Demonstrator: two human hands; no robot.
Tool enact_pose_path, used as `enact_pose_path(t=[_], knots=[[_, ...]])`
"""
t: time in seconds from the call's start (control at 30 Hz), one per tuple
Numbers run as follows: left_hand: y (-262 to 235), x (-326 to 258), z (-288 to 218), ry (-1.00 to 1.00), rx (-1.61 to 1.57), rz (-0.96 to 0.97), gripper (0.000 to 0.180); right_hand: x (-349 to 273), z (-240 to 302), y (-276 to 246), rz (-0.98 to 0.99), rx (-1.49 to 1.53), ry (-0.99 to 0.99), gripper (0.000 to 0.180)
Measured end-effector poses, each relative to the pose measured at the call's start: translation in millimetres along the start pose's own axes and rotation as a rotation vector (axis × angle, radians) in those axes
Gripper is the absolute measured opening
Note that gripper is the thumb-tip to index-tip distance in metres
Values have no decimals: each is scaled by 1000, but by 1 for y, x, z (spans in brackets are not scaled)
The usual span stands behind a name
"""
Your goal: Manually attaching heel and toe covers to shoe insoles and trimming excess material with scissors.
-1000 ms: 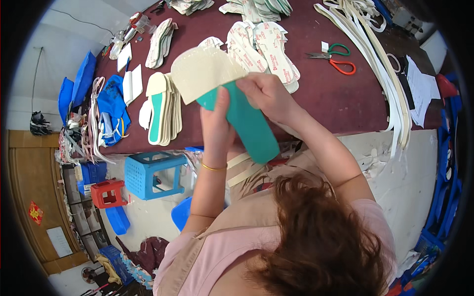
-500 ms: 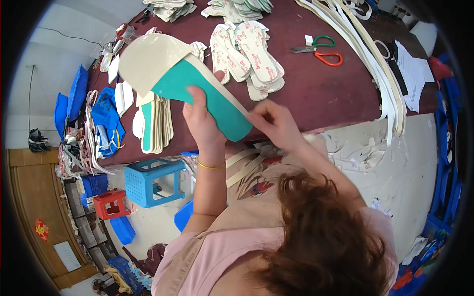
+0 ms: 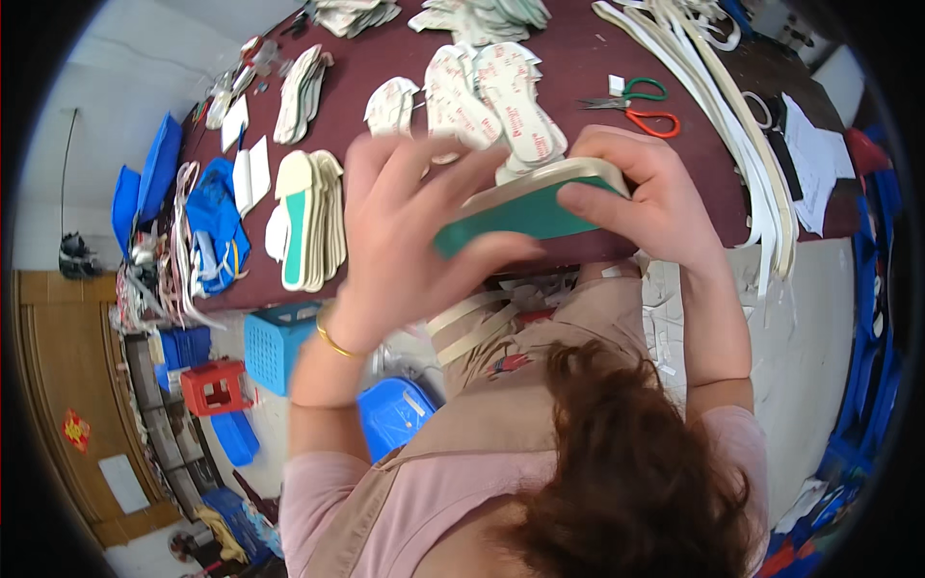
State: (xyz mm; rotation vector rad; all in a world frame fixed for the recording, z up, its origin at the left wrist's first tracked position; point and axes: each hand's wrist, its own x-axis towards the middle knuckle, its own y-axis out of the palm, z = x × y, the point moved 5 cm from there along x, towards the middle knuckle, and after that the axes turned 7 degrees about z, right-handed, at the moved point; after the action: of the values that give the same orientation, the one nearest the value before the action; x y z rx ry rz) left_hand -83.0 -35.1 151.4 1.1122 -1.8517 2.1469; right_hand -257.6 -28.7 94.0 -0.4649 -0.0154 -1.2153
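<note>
My right hand (image 3: 650, 193) grips one end of a green and cream insole (image 3: 540, 214), thumb on the green face and fingers over the cream edge. The insole is held above the near table edge, tilted with its green side toward me. Somewhat blurred, my left hand (image 3: 405, 236) has its fingers spread around the other end of the insole and hides that end; whether it touches cannot be made out. Beyond the hands lie white printed insole-shaped pieces (image 3: 515, 101) in overlapping piles. A stack of cream insoles (image 3: 323, 222), one with a green face, lies left of my left hand.
Scissors (image 3: 641, 108) with green and orange handles rest on the dark red table (image 3: 597, 58). Long white strips (image 3: 718, 135) hang over its right side beside papers (image 3: 809, 159). A blue cloth bundle (image 3: 212, 226) sits at the left edge. Blue (image 3: 279, 352) and red stools (image 3: 214, 387) stand below.
The insole has turned from slanting away to lying crosswise, nearer the right. My right hand now grips its end; my left hand has let go its earlier hold and spread its fingers.
</note>
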Motion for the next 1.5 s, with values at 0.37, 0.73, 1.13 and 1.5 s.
enact_pose_path(t=[0.37,0.73,1.13,1.5], knots=[[12,-36,47,-323,-541,463,21,18,5,-3,-38,289,-189,7],[31,-74,31,-702,-1000,-333,21,30,-26,92,-154,970,-174,5],[50,-77,56,-914,-1281,-371,36,26,-50,109,120,513,100,16],[64,-76,45,-562,-1932,-404,68,60,-35,79,155,574,116,19]])
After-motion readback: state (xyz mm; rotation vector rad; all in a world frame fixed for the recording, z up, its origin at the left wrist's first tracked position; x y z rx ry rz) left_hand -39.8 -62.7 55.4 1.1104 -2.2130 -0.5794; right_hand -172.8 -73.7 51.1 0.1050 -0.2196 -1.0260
